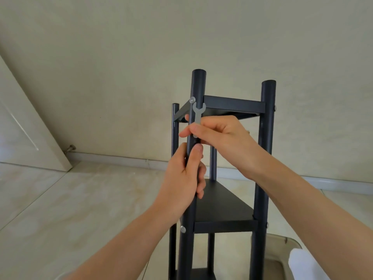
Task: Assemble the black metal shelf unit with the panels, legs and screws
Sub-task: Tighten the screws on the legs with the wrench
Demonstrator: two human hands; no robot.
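Shelf unit (228, 209), black metal, matte: stands upright on the tiled floor (70, 209), near the wall; its base is cut off by the bottom edge of the view. Four round tubular legs; two flat panels in view, the upper panel (234, 105) seen from below, the middle panel (222, 203) seen from above. A third level shows only as a dark sliver at the bottom edge.

Front left leg (194, 122): partly covered by both hands. Silver round-headed screw (192, 100) at the upper panel's corner; another screw (182, 229) at the middle panel's corner.

Left hand (184, 176): fingers curled round the front left leg below the upper panel, thumb upright along the tube.

Right hand (218, 134): pinches a small flat grey wrench (198, 114), open end upward, just below the upper screw; the lower end is hidden by the fingers. Contact with the screw cannot be made out.

Bottom right corner: a white rolled item (304, 263) on a beige tray-like object (282, 259), both cut off and unclear.

Left edge: pale door (26, 134), metal doorstop (70, 148) at the skirting.
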